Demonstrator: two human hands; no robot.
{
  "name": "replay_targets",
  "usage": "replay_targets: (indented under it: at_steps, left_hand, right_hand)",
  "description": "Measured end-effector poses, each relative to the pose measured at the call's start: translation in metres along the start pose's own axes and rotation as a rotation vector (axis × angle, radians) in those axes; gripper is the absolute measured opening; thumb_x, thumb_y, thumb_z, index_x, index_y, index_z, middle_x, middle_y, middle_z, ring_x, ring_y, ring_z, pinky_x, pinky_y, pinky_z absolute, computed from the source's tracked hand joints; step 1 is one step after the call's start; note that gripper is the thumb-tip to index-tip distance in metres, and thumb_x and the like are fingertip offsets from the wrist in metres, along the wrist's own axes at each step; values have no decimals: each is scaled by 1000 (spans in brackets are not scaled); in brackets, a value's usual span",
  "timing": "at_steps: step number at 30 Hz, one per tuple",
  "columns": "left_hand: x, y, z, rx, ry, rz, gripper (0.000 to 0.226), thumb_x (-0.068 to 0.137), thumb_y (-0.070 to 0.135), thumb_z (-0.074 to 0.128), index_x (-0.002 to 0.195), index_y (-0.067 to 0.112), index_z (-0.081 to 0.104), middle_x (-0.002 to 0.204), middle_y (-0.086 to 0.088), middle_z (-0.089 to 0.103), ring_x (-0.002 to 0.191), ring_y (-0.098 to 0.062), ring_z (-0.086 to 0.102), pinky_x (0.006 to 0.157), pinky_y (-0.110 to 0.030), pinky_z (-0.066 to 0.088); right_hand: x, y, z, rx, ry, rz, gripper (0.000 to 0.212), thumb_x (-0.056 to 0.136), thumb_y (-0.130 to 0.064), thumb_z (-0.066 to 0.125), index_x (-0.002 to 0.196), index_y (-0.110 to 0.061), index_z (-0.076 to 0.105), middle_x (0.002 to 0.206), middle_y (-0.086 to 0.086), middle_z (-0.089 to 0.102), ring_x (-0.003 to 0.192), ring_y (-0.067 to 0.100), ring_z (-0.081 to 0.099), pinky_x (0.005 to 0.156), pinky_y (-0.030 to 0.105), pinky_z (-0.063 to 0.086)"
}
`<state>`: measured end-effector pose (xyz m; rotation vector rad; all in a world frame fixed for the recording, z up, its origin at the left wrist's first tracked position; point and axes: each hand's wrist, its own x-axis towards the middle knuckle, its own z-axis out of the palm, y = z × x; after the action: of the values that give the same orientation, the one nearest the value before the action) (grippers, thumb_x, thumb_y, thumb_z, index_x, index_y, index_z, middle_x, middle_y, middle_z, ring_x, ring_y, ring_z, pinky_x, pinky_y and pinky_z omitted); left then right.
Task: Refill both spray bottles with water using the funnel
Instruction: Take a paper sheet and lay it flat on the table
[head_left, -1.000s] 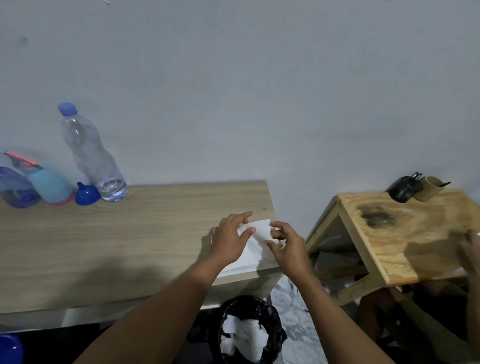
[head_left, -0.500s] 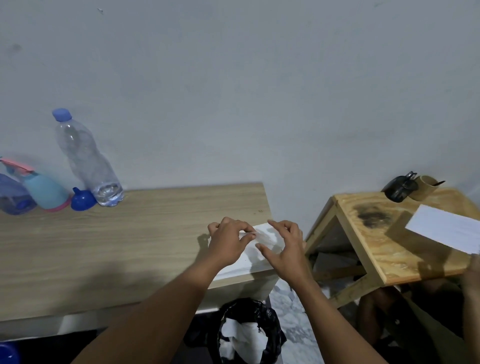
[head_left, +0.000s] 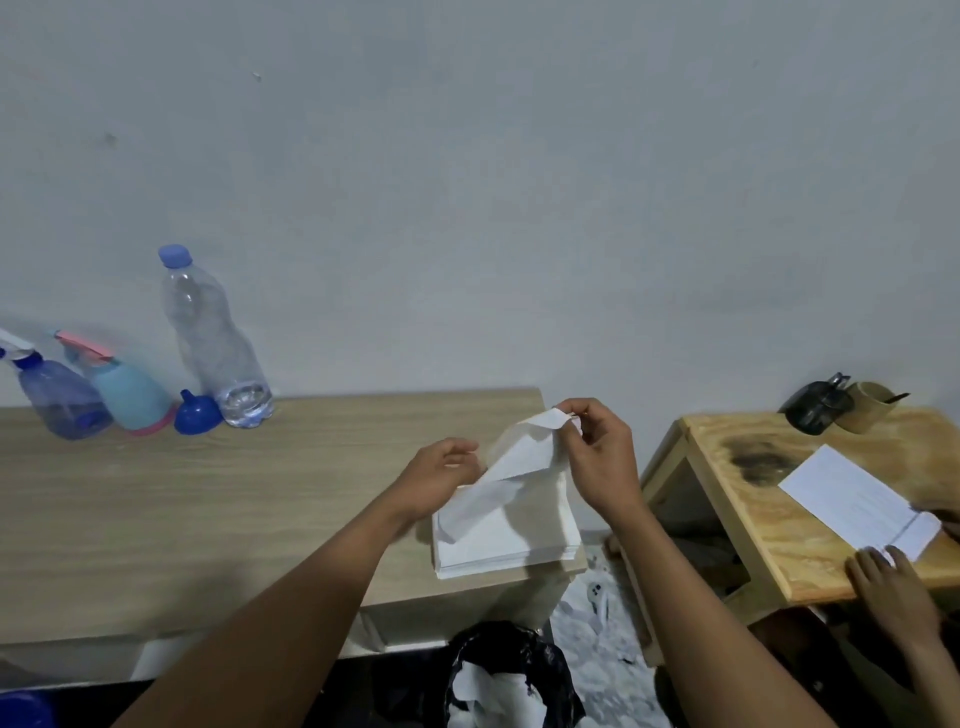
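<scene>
Head view shows the right hand (head_left: 597, 457) pinching a white paper sheet (head_left: 519, 457) lifted off a paper stack (head_left: 514, 535) at the worktop (head_left: 208, 519) edge, the left hand (head_left: 441, 473) loosely open beside it, while two spray bottles (head_left: 57, 395), a blue funnel (head_left: 196, 413) and a water bottle (head_left: 218, 343) stand far left by the wall.

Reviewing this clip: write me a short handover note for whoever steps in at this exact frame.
Right hand pinches a paper sheet lifted off the stack; left hand is open beside it.
Both spray bottles, purple and teal, the funnel and the water bottle stand untouched at the table's far left.
Done: nothing visible; caps on.
Left: uncap, place funnel, fill both.
</scene>
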<state>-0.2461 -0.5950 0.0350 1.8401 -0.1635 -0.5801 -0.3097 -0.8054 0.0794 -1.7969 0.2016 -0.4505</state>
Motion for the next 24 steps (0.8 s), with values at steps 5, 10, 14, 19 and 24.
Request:
replay_targets:
  at_steps: [5, 10, 14, 19, 24]
  left_hand:
    - [-11, 12, -10, -321, -234, -134, 42, 93, 53, 57, 119, 22, 68, 111, -9, 74, 98, -25, 71, 88, -40, 55]
    - [-14, -2, -35, -624, -136, -190, 79, 66, 18, 91, 135, 13, 52, 127, -21, 64, 114, -35, 65, 104, -52, 48]
    - [-26, -13, -59, -680, 155, -144, 48, 77, -6, 77, 117, 14, 60, 116, -16, 69, 101, -34, 70, 90, -47, 56]
    - [-50, -32, -107, -596, 440, -79, 30, 75, -10, 77, 95, 7, 63, 101, -12, 71, 78, -23, 68, 72, -33, 57]
    - [-72, -56, -168, -510, 493, -72, 26, 80, -7, 74, 100, 8, 69, 104, -9, 72, 86, -24, 71, 66, -30, 57]
  right_hand:
    - [13, -22, 12, 70, 45, 22, 11, 97, -12, 57, 99, -21, 64, 80, 8, 70, 66, 12, 59, 60, 23, 45]
    - [24, -24, 33, 144, 142, 141, 6, 97, -17, 59, 101, -15, 63, 81, -1, 71, 66, 5, 66, 61, 21, 52]
    - [30, -7, 63, 56, 63, 353, 28, 90, -35, 68, 109, -18, 56, 111, 5, 64, 99, 23, 64, 87, 42, 54]
    - [17, -2, 115, 162, -171, 517, 53, 83, -28, 76, 120, -30, 38, 113, 1, 52, 101, 23, 60, 79, 43, 55]
    - [0, -9, 179, 171, -316, 387, 16, 85, -8, 73, 88, -24, 71, 107, 4, 66, 87, 18, 62, 63, 26, 46]
